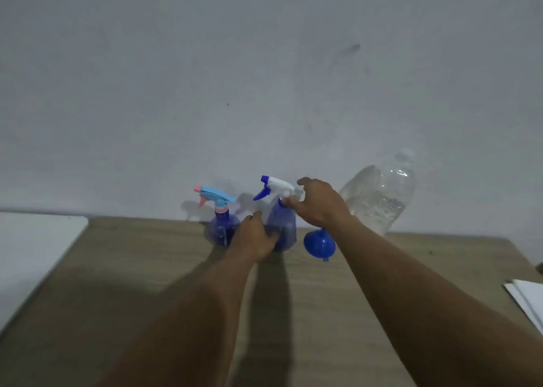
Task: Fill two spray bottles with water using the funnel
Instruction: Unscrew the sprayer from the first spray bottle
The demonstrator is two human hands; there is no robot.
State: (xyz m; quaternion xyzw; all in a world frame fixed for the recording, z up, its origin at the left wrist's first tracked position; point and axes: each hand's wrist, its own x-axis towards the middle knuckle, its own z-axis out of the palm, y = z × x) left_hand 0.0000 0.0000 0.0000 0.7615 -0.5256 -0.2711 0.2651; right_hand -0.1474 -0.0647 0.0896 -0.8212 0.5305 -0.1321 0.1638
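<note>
Left hand [258,238] grips white-headed spray bottle [286,225] body; right hand [321,204] pinches its collar

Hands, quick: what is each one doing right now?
Left hand: grips the body of the white-headed spray bottle.
Right hand: pinches the same bottle at its neck, just under the sprayer head.

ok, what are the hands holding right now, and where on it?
Both hold the white-topped spray bottle: left hand grips its lower body, right hand pinches the neck under the sprayer.
</note>
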